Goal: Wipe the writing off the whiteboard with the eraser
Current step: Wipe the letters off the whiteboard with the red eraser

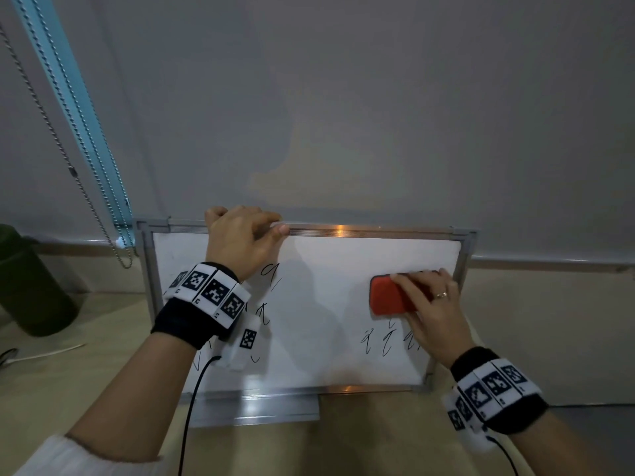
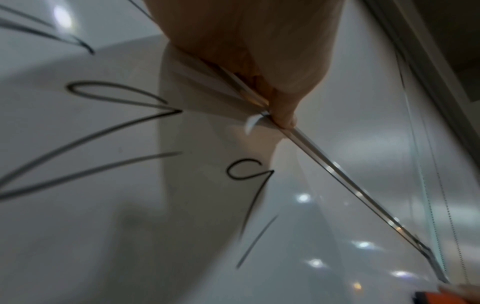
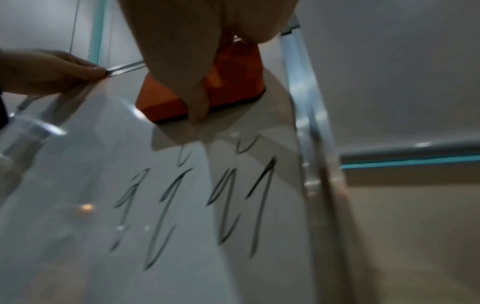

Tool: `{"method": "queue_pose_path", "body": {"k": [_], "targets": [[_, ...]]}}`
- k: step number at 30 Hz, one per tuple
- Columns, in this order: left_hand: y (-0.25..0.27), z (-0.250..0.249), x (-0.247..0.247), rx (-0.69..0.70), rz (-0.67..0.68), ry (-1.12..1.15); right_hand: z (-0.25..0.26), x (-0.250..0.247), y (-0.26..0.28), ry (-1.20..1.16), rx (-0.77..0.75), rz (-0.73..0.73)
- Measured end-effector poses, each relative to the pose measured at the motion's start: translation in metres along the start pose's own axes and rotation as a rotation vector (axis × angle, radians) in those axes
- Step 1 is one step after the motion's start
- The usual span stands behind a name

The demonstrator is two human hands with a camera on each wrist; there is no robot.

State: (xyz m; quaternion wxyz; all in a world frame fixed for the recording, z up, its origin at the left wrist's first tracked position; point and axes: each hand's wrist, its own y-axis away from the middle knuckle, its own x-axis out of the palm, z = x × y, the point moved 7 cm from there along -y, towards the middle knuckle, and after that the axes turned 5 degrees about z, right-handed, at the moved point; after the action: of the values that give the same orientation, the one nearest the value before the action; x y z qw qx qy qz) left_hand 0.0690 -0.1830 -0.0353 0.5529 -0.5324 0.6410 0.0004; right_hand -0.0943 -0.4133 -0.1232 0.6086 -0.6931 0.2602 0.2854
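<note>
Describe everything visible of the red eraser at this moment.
The eraser is a red-orange rounded block, plastic-looking, with a thin dark pad underneath. It lies flat against the upper right of the whiteboard, just above the remaining scribbles. The right hand grips it, fingers curled over its top and sides.

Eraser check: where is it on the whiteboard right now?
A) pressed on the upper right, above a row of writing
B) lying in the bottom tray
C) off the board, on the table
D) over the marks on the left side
A: the right hand holds the red eraser flat against the whiteboard at upper right, with writing just below it.
</note>
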Motion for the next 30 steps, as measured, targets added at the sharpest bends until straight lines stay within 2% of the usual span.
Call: {"method": "queue_pose_path", "body": {"k": [2, 6, 8, 10, 13, 15, 17, 20, 22, 23, 26, 27, 28, 30], "targets": [[0.001, -0.001, 0.0, 0.005, -0.001, -0.006, -0.008, -0.009, -0.005, 0.022, -0.041, -0.009], [0.003, -0.003, -0.001, 0.015, -0.012, -0.008, -0.033, -0.034, -0.017, -0.07, 0.303, -0.212], [0.003, -0.003, -0.002, 0.017, -0.014, -0.007, -0.019, -0.024, -0.01, -0.105, 0.369, -0.245], [0.002, -0.004, -0.002, 0.016, -0.016, -0.002, 0.005, -0.001, 0.004, -0.064, 0.281, -0.144], [0.002, -0.004, -0.001, 0.016, -0.009, -0.001, 0.034, 0.024, 0.024, 0.098, 0.008, 0.062], [0.003, -0.004, -0.002, 0.018, -0.014, -0.001, 0.026, 0.021, 0.021, 0.144, -0.056, 0.088], [0.004, -0.005, -0.003, 0.017, -0.017, -0.002, 0.009, 0.007, 0.015, 0.14, 0.032, 0.021], [0.004, -0.007, -0.004, 0.013, -0.024, 0.003, -0.017, -0.006, 0.023, 0.051, 0.364, -0.119], [0.004, -0.008, -0.004, 0.013, -0.029, 0.008, -0.013, 0.001, 0.038, -0.006, 0.511, -0.174], [0.003, -0.009, -0.004, 0.013, -0.028, 0.011, -0.005, 0.009, 0.045, -0.004, 0.505, -0.155], [0.002, -0.008, -0.001, 0.012, -0.011, 0.015, 0.017, 0.028, 0.054, 0.077, 0.256, 0.041], [0.002, -0.007, -0.001, 0.012, -0.008, 0.012, 0.012, 0.028, 0.052, 0.089, 0.216, 0.091], [0.002, -0.007, -0.001, 0.013, -0.006, 0.012, 0.003, 0.022, 0.048, 0.077, 0.245, 0.103], [0.002, -0.007, -0.002, 0.013, -0.003, 0.015, -0.02, 0.004, 0.037, 0.014, 0.413, 0.016]]}}
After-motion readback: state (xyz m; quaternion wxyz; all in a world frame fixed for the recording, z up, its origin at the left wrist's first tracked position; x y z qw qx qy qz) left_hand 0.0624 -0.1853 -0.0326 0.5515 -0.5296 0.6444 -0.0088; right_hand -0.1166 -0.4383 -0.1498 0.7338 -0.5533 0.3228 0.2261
